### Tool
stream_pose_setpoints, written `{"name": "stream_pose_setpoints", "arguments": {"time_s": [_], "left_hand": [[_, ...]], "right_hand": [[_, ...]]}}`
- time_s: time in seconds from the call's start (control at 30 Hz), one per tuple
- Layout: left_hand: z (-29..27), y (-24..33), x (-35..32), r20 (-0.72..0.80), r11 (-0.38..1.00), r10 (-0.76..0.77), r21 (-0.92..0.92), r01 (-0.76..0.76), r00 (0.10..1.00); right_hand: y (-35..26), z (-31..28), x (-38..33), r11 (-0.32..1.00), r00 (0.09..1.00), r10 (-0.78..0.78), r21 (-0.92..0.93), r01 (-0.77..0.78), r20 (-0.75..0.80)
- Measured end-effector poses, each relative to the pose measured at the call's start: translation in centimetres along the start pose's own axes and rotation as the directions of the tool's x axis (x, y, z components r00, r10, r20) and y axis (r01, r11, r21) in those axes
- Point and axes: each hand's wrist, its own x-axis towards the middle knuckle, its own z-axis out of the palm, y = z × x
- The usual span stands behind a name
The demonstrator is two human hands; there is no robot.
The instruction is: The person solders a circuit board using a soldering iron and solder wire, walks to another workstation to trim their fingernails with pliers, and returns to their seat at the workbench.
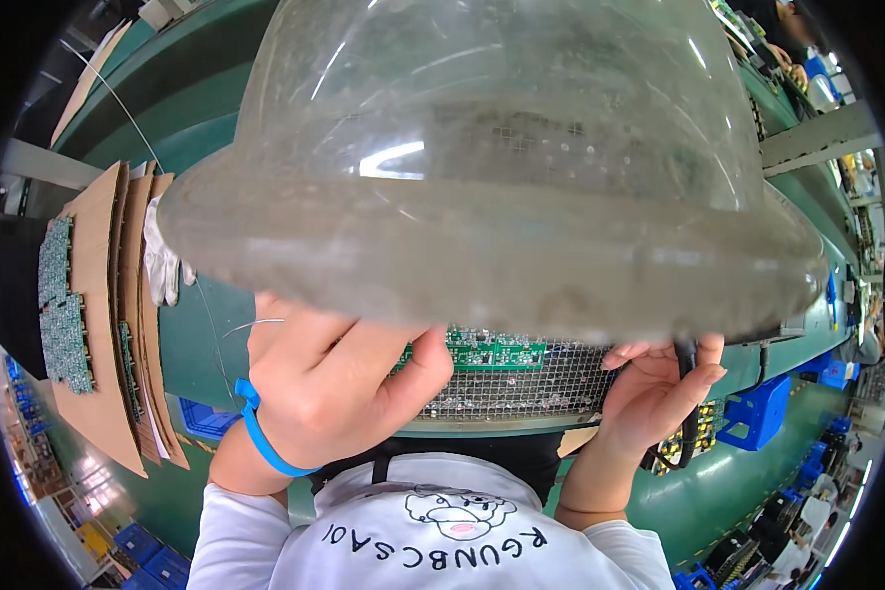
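A cloudy see-through plastic hood (pixel 501 251) hangs over the work and hides my fingertips. Beneath its rim, green circuit boards (pixel 497 352) lie on a wire mesh (pixel 521 393). My left hand (pixel 329 379), with a blue wrist strap (pixel 264 433), reaches over the boards' left end, fingers curled and tips hidden. Thin silvery solder wire (pixel 253 324) runs into this hand. To the right of the boards, my right hand (pixel 659 388) is closed round the black handle of a corded soldering iron (pixel 686 359). Its tip is out of sight behind the hood.
Upright cardboard sheets (pixel 103 324) stand at the left with more circuit boards (pixel 64 310) against them. A white glove (pixel 164 258) hangs beside the cardboard. The iron's black cable (pixel 690 438) loops below my right hand. A blue bin (pixel 757 413) is further right.
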Motion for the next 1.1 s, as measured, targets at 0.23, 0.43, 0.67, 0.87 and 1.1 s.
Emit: {"name": "stream_pose_setpoints", "arguments": {"time_s": [0.23, 0.43, 0.67, 0.87, 1.1], "left_hand": [[-0.9, -0.2, -0.2, 0.047, 1.0, 0.001, 0.015, -0.001, 0.999], [-1.0, -0.2, -0.1, 0.023, 0.999, -0.037, 0.013, 0.037, 0.999], [-0.4, -0.7, -0.4, -0.026, 0.998, -0.048, -0.038, 0.047, 0.998], [-1.0, -0.7, -0.9, 0.035, 0.995, -0.057, -0.082, 0.059, 0.998], [-1.3, -0.8, -0.9, 0.027, 0.995, -0.07, -0.071, 0.072, 0.997]], "right_hand": [[0.0, 0.2, 0.0, 1.0, 1.0, 0.008, 0.005, -0.008, -0.014], [0.1, 0.0, 0.2, 1.0, 1.0, -0.018, 0.011, 0.018, 0.015], [0.1, 0.0, 0.2, 0.999, 0.999, -0.037, -0.005, 0.037, 0.029], [0.2, -0.2, 0.3, 0.999, 0.997, -0.045, 0.013, 0.044, 0.065], [0.3, -0.2, 0.2, 0.999, 0.997, -0.043, 0.023, 0.041, 0.066]]}}
